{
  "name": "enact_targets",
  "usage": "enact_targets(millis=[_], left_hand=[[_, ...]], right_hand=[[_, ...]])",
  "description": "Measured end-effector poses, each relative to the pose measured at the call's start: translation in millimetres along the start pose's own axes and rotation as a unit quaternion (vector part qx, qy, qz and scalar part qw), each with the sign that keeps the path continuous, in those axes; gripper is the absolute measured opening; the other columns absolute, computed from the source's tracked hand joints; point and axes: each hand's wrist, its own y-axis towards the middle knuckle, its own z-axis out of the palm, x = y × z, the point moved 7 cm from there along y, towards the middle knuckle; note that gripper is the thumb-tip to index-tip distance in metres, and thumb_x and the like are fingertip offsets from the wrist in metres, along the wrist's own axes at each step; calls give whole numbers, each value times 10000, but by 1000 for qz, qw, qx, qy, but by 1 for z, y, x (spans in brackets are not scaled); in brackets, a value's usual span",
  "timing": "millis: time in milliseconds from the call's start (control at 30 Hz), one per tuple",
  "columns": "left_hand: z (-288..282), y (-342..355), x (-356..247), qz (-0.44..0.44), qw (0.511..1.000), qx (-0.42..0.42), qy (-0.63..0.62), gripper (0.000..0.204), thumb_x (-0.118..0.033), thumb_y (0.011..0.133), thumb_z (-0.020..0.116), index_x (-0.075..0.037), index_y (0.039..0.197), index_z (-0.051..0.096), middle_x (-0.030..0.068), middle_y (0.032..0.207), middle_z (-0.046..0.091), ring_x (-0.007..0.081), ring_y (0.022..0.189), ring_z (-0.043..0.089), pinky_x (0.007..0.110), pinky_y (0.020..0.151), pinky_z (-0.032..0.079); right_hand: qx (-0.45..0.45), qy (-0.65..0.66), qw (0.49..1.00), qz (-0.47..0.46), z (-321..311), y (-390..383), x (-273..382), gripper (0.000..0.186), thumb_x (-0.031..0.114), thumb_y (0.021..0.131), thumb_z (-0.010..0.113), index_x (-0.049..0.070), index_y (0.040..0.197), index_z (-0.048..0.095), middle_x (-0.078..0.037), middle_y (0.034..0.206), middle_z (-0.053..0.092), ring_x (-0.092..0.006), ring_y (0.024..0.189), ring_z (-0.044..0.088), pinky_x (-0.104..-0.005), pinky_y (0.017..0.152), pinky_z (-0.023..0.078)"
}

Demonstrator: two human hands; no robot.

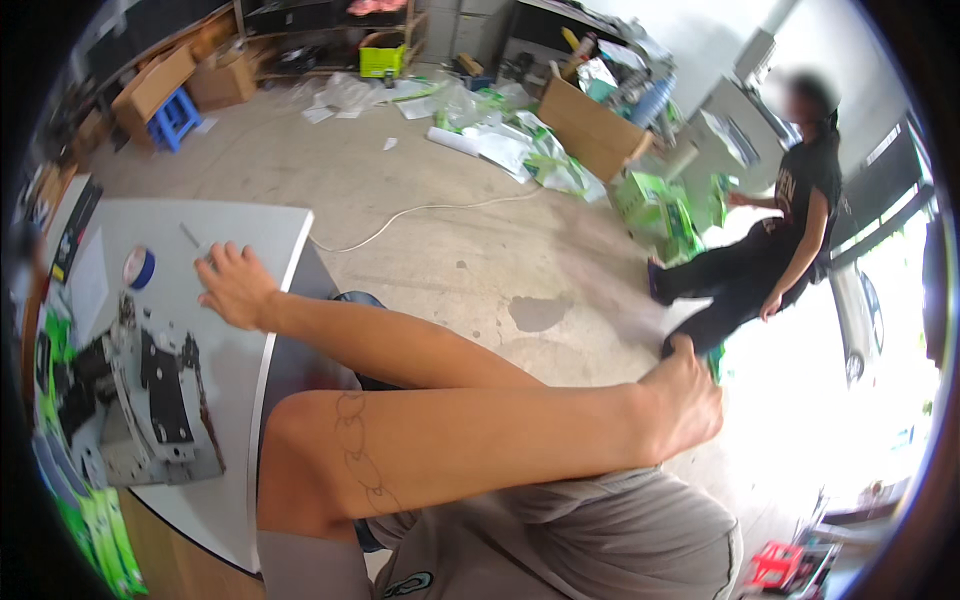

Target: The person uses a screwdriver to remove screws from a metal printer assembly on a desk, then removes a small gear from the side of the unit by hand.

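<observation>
My right hand reaches left onto the pale table, its fingers apart and holding nothing I can see. By its fingertips lies a thin grey tool, and a roll of blue tape sits farther left. My left forearm crosses over the right arm, so my left hand is out on the right; most of its fingers are bent out of sight. Metal brackets with black parts lie on the table nearer to me.
Green packaging lines the table's left side. A person in black walks at the right beside a green box. A white cable crosses the floor; an open cardboard box and scattered wrapping lie beyond.
</observation>
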Motion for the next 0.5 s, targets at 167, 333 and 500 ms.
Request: enact_targets(millis=[167,333,500], left_hand=[[8,-24,79,-20,995,-22,-95,146,-107,835,635,-58,965,679,129,849,721,288,812,716,470,768,499],[53,-59,100,-41,965,12,-260,139,-125,861,617,-54,971,665,143,934,704,288,896,706,512,796,499],[40,-66,129,-118,967,-11,-224,144,-134,868,614,-71,986,669,131,956,702,284,922,700,521,814,496]], right_hand=[[16,28,998,-61,31,43,-2,567,445,932,617,39,1317,524,-237,1260,524,-385,1161,515,-516,933,436],[60,70,991,-97,59,42,28,501,396,912,637,-5,1208,590,-247,1178,610,-384,1110,575,-509,936,470],[21,23,997,-77,-10,44,-22,499,382,972,583,5,1298,559,-282,1170,612,-442,1121,570,-559,966,450]])
